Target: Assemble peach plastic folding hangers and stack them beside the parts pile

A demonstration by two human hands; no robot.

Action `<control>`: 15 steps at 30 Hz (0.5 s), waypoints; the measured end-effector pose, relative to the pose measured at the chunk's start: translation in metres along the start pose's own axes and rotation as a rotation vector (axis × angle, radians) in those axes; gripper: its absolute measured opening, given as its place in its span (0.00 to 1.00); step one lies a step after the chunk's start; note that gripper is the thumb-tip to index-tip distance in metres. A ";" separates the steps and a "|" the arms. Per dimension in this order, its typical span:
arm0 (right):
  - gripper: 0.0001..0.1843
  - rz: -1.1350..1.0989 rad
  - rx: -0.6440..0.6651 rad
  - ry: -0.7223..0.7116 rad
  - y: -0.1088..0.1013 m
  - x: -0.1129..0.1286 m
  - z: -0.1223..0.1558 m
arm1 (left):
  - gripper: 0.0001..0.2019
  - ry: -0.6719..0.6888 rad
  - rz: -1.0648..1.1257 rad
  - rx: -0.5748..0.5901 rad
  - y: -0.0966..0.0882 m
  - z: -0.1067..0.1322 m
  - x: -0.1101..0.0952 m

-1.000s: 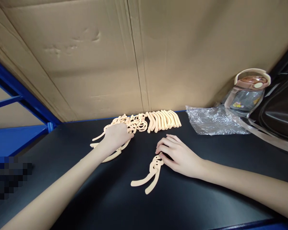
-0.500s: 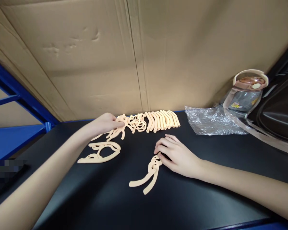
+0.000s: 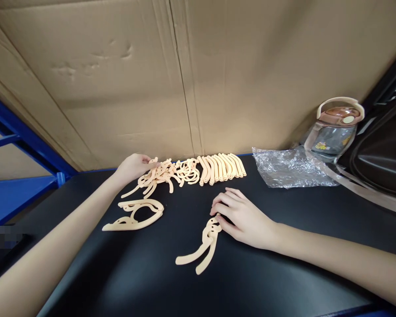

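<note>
Peach-coloured plastic folding-hanger parts lie on the black table. My left hand [image 3: 135, 166] is at the left end of a loose pile of hooked parts [image 3: 165, 171], its fingers pinched on a hanger part [image 3: 153, 161] there. With thumb and fingertips closed, my right hand [image 3: 242, 215] holds the upper end of a partly joined hanger piece [image 3: 209, 242], whose two curved arms point toward me on the table. An assembled-looking folded hanger [image 3: 141, 215] lies to the left, below my left forearm's hand end.
A row of curved hanger arms [image 3: 221, 168] lines the back edge beside some ring-shaped hooks [image 3: 188, 171]. Crumpled clear plastic [image 3: 290, 167] and a strapped drink bottle [image 3: 333, 132] stand at the right. Cardboard [image 3: 125, 88] walls the back; a blue frame [image 3: 29, 136] borders the left.
My left hand has shifted slightly left and back over the pile, uncovering more parts. The right hand keeps its hold on the hanger piece; the view tilts a little.
</note>
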State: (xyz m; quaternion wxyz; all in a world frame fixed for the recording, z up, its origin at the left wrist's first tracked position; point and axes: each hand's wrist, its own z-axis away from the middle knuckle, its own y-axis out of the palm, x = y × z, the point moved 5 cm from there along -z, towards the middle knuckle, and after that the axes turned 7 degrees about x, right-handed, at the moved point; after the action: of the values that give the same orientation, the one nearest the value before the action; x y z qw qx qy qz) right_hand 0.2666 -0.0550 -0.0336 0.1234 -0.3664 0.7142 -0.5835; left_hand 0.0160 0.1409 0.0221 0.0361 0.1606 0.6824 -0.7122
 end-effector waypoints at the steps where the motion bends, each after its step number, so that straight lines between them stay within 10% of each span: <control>1: 0.10 0.001 0.002 0.000 0.000 0.000 0.000 | 0.21 -0.011 -0.008 -0.014 -0.001 0.000 0.000; 7: 0.10 0.011 0.011 0.005 0.000 0.000 0.000 | 0.27 -0.042 -0.117 -0.113 -0.003 0.026 -0.027; 15: 0.10 0.020 0.014 0.001 -0.001 0.000 0.000 | 0.10 0.286 -0.279 -0.018 0.031 0.051 -0.104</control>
State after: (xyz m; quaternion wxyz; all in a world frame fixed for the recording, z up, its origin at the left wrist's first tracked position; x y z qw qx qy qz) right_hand 0.2675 -0.0550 -0.0327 0.1313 -0.3581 0.7137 -0.5875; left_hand 0.1136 0.0716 0.0218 -0.1587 0.1635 0.7026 -0.6741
